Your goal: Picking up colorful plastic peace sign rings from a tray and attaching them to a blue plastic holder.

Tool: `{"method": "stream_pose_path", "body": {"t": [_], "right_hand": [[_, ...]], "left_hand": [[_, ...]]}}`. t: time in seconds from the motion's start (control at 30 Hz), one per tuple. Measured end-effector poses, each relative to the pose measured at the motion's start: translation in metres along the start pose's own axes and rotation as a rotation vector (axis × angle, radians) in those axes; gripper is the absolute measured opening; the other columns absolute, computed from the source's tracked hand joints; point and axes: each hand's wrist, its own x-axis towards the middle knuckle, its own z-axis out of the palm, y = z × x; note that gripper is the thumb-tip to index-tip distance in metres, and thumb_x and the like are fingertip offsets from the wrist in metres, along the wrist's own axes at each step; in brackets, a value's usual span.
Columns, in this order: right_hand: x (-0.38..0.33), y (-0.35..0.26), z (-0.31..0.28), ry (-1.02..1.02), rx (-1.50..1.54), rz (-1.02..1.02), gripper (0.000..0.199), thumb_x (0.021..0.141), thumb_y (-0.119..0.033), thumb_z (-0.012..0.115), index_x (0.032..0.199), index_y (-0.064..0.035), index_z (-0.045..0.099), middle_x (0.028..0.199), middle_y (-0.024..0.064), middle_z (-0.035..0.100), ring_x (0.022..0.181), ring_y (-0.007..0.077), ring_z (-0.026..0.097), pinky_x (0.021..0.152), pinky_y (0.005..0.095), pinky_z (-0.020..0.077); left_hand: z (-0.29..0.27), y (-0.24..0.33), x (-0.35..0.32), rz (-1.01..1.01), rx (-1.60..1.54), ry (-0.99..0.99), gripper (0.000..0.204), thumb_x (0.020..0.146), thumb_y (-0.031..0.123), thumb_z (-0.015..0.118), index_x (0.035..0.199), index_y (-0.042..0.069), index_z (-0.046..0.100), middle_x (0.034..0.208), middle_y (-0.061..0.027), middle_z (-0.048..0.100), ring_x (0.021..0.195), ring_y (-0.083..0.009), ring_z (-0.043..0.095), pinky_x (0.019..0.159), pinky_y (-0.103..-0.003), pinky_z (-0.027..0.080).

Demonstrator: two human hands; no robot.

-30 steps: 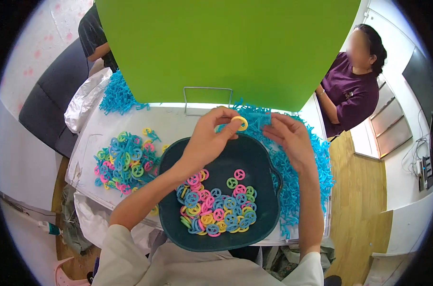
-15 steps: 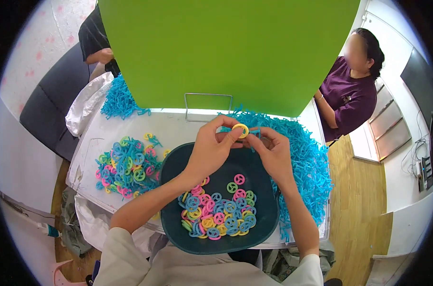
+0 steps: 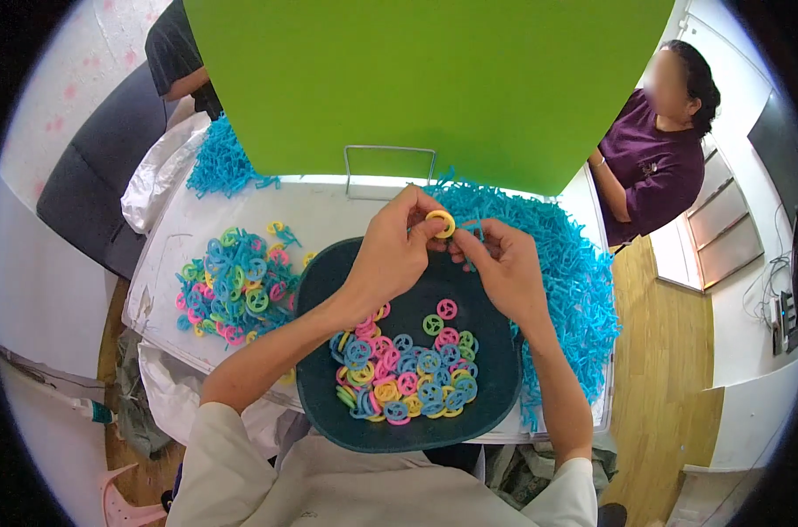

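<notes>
Pinched between the thumb and fingers of my left hand (image 3: 390, 250) is a small yellow plastic toy wheel (image 3: 451, 220). My right hand (image 3: 510, 268) is closed on a small blue branched plastic piece (image 3: 477, 227), close against the wheel; whether the two are joined is hidden by my fingers. Both hands are above the far part of a dark green basin (image 3: 497, 413). Inside it lie many loose spoked wheels (image 3: 408, 384) in pink, blue, yellow and green.
Blue branched pieces (image 3: 567, 290) are heaped on the right of the white table (image 3: 175, 250). A mixed pile of wheels and blue pieces (image 3: 241, 281) sits at left. A green panel (image 3: 425, 88) stands behind a wire handle (image 3: 390, 147). People sit at right (image 3: 658, 171) and far left (image 3: 175, 57).
My hands stay together with the yellow wheel and blue piece in them. The wheel has tilted a little. The whole view has shifted slightly.
</notes>
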Motion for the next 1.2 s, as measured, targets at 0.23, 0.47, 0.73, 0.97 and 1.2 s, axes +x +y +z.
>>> {"method": "stream_pose_path", "body": {"t": [0.23, 0.47, 0.73, 0.97, 1.2], "right_hand": [[0.003, 0.002, -0.006, -0.142, 0.276, 0.189, 0.024, 0.095, -0.019, 0.057, 0.1, 0.0035, 0.063, 0.087, 0.0059, 0.066, 0.075, 0.0087, 0.061, 0.067, 0.0223, 0.0496], [-0.002, -0.005, -0.002, -0.057, 0.352, 0.203, 0.023, 0.092, -0.016, 0.062, 0.107, 0.0013, 0.062, 0.093, 0.006, 0.065, 0.077, 0.0101, 0.062, 0.066, 0.0246, 0.0532], [-0.003, -0.002, -0.006, 0.138, -0.367, -0.248, 0.018, 0.083, -0.011, 0.071, 0.099, -0.0026, 0.068, 0.074, 0.0055, 0.067, 0.06, 0.0109, 0.061, 0.058, 0.0234, 0.0478], [0.0, 0.006, -0.007, 0.144, -0.384, -0.296, 0.017, 0.087, -0.017, 0.067, 0.093, -0.0011, 0.07, 0.072, 0.0049, 0.065, 0.059, 0.009, 0.056, 0.055, 0.024, 0.0445], [0.001, -0.001, -0.022, -0.139, -0.107, -0.007, 0.02, 0.091, -0.019, 0.063, 0.093, 0.0003, 0.068, 0.074, 0.0021, 0.065, 0.061, 0.0056, 0.053, 0.055, 0.0214, 0.0427]], "left_hand": [[0.001, 0.004, -0.003, 0.272, 0.424, 0.006, 0.006, 0.089, -0.007, 0.051, 0.091, -0.002, 0.051, 0.083, -0.0108, 0.061, 0.079, -0.0155, 0.062, 0.07, -0.028, 0.053], [0.003, 0.008, -0.006, 0.309, 0.441, 0.032, 0.006, 0.088, -0.004, 0.055, 0.094, -0.003, 0.057, 0.087, -0.0109, 0.064, 0.081, -0.0152, 0.064, 0.07, -0.027, 0.053], [-0.002, 0.008, -0.005, 0.094, 0.02, 0.014, 0.017, 0.092, 0.003, 0.056, 0.106, 0.0, 0.065, 0.091, -0.0093, 0.067, 0.082, -0.0133, 0.065, 0.071, -0.026, 0.055], [-0.001, 0.007, -0.005, 0.127, 0.085, 0.024, 0.017, 0.093, 0.002, 0.054, 0.107, -0.001, 0.065, 0.092, -0.0085, 0.067, 0.084, -0.0122, 0.064, 0.074, -0.026, 0.055], [0.001, 0.006, -0.008, 0.076, -0.081, -0.048, 0.017, 0.093, 0.003, 0.056, 0.107, -0.002, 0.063, 0.1, -0.009, 0.064, 0.086, -0.0129, 0.064, 0.076, -0.026, 0.055]]}}
